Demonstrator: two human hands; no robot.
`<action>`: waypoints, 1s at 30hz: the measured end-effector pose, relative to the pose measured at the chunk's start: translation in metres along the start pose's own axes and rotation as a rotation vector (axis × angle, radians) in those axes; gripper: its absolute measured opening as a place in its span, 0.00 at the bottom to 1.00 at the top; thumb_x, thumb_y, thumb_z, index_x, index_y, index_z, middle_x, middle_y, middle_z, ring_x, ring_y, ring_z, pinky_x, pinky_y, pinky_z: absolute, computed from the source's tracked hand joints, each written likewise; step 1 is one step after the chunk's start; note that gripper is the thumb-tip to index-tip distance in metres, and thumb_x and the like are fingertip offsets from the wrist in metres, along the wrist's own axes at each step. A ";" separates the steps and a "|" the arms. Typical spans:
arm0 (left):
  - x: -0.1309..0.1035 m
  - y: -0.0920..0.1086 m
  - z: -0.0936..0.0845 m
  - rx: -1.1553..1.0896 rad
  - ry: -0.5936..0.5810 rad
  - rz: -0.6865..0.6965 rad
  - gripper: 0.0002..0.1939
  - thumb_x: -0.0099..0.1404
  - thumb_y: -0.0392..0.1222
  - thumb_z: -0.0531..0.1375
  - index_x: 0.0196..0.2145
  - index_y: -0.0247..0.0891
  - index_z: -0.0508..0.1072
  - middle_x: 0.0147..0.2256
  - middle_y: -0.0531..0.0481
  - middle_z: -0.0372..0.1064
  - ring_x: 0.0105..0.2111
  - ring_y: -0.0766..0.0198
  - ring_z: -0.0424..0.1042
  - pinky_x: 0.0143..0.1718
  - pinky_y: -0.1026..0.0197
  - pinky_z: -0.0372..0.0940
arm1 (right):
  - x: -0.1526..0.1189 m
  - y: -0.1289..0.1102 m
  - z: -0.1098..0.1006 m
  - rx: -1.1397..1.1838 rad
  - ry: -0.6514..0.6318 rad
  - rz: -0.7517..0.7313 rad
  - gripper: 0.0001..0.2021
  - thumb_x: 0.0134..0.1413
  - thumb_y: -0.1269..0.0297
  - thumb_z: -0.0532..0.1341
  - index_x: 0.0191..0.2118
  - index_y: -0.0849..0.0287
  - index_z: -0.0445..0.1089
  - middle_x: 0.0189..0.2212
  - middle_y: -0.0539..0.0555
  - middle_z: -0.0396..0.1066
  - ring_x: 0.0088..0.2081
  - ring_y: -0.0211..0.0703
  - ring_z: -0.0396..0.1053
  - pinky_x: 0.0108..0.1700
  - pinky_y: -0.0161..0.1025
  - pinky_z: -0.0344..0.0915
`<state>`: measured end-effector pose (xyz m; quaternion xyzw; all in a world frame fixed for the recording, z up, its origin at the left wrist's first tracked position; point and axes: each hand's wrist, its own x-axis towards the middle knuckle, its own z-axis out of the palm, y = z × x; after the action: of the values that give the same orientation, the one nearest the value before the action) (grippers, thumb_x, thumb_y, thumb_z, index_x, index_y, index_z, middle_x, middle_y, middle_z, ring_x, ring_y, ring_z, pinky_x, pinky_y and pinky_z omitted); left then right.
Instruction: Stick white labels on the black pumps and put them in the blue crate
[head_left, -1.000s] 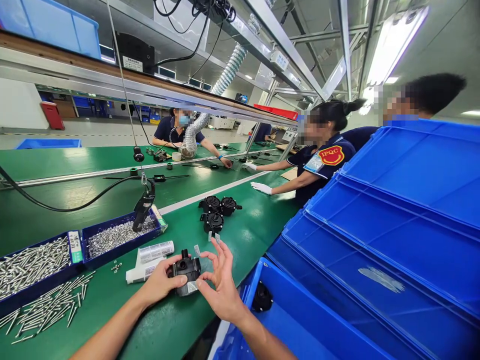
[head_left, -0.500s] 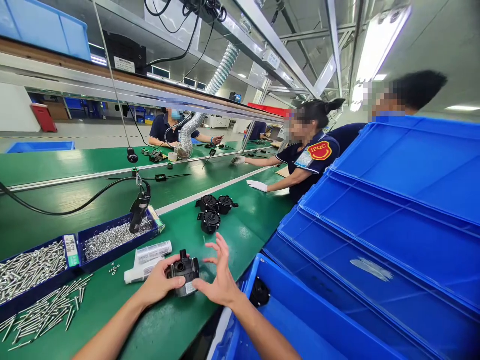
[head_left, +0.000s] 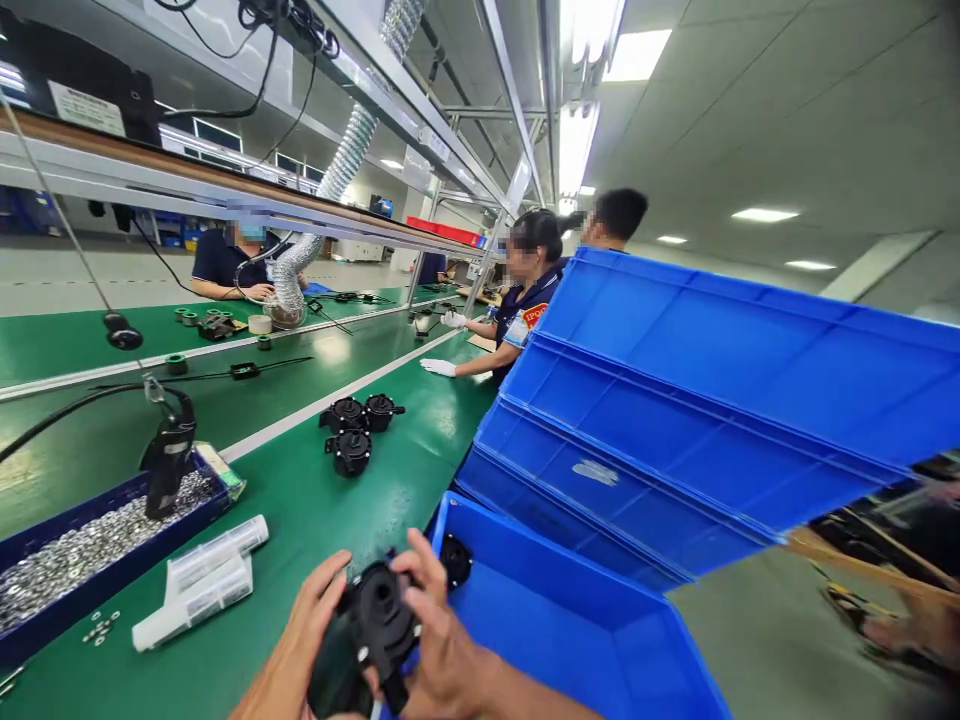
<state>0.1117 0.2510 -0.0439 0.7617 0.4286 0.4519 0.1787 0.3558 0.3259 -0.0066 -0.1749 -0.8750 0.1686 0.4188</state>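
Note:
My right hand (head_left: 450, 640) is wrapped round a black plastic pump housing (head_left: 384, 612), fingers over its upper right side. The housing is tilted, with a round hole in its raised centre facing up and a short spout pointing down. On its left, my left hand (head_left: 304, 625) has its fingers stretched out, close to the housing's edge; its thumb is partly cut off by the bottom of the picture. Several similar black housings (head_left: 351, 452) stand grouped on the green bench (head_left: 300, 490). Another black housing (head_left: 454, 562) lies in the near corner of the blue bin (head_left: 570, 650).
Blue crates (head_left: 637, 440) are stacked on the right. At left are a tray of small metal nuts (head_left: 90, 545), a hanging black electric screwdriver (head_left: 169, 455), rolled plastic sleeves (head_left: 202, 575) and loose nuts (head_left: 100, 628). A co-worker's gloved hand (head_left: 439, 367) rests on the bench further along.
The view has swung right. The housing has gone from my left hand's grip to my right hand, turned over and moved nearer the blue bin. My left hand has opened.

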 end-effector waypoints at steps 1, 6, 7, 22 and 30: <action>0.001 0.002 0.003 0.035 -0.020 0.016 0.58 0.61 0.50 0.73 0.77 0.57 0.42 0.76 0.39 0.46 0.71 0.34 0.57 0.65 0.38 0.65 | -0.012 0.005 -0.014 -0.104 0.097 0.062 0.60 0.47 0.70 0.74 0.75 0.35 0.36 0.76 0.63 0.35 0.68 0.72 0.59 0.62 0.73 0.65; 0.004 -0.005 0.011 0.152 -0.032 -0.124 0.40 0.72 0.50 0.63 0.76 0.57 0.51 0.75 0.45 0.51 0.70 0.43 0.62 0.64 0.47 0.68 | -0.085 0.053 -0.072 -0.471 0.410 0.408 0.47 0.53 0.70 0.71 0.73 0.35 0.52 0.75 0.58 0.37 0.63 0.70 0.62 0.61 0.81 0.60; 0.004 -0.009 0.012 0.157 -0.021 -0.134 0.39 0.72 0.50 0.62 0.75 0.57 0.52 0.74 0.47 0.53 0.69 0.45 0.63 0.64 0.48 0.68 | -0.103 0.064 -0.077 -0.464 0.413 0.454 0.43 0.54 0.70 0.70 0.71 0.35 0.57 0.75 0.56 0.40 0.60 0.68 0.65 0.60 0.81 0.61; -0.003 -0.022 0.018 0.147 -0.066 -0.141 0.27 0.76 0.49 0.58 0.70 0.58 0.64 0.71 0.50 0.61 0.66 0.51 0.69 0.63 0.52 0.68 | -0.189 0.108 -0.044 -0.531 0.157 0.545 0.46 0.54 0.71 0.67 0.75 0.36 0.53 0.76 0.57 0.40 0.72 0.85 0.48 0.63 0.90 0.51; 0.012 -0.025 0.007 0.167 -0.027 -0.215 0.20 0.76 0.51 0.57 0.62 0.50 0.75 0.65 0.44 0.69 0.63 0.51 0.72 0.63 0.51 0.70 | -0.058 0.094 -0.038 -0.301 0.152 0.149 0.41 0.57 0.83 0.57 0.71 0.38 0.56 0.75 0.57 0.42 0.70 0.65 0.59 0.62 0.72 0.70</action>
<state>0.1079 0.2757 -0.0572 0.7296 0.5413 0.3827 0.1679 0.4354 0.3884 -0.0644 -0.3121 -0.8409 0.0528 0.4390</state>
